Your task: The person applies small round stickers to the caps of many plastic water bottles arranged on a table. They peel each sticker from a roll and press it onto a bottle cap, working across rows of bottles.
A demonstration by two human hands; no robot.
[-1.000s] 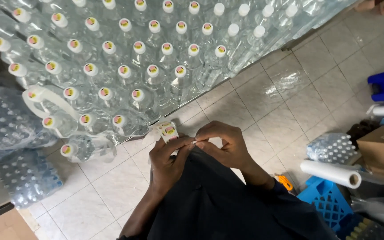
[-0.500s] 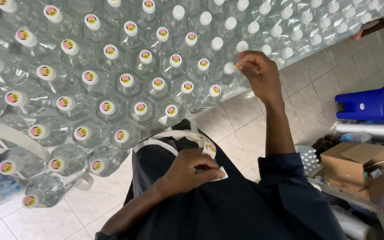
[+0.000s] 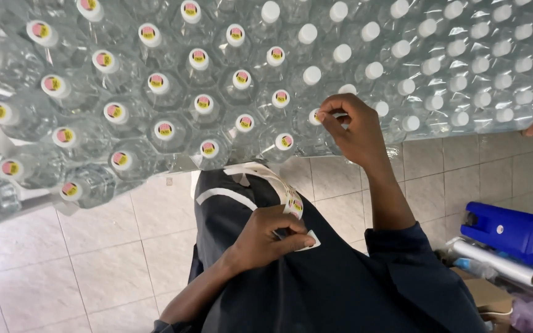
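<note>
Sticker strip [image 3: 279, 185] is pinched in the left hand [image 3: 266, 237]; right hand [image 3: 347, 126] apparently presses a sticker onto a bottle cap [image 3: 316, 116].

Cap [image 3: 316, 116] under right hand's fingers [image 3: 331, 117] mostly hidden, blue container [image 3: 513, 231] cut off by edge

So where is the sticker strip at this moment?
In the head view, the sticker strip is low in the middle, held by the left hand against the dark clothing, below the packed bottles.

Single head-worn view, looking steeply down, close over hands and bottle caps [image 3: 242, 79]
</note>
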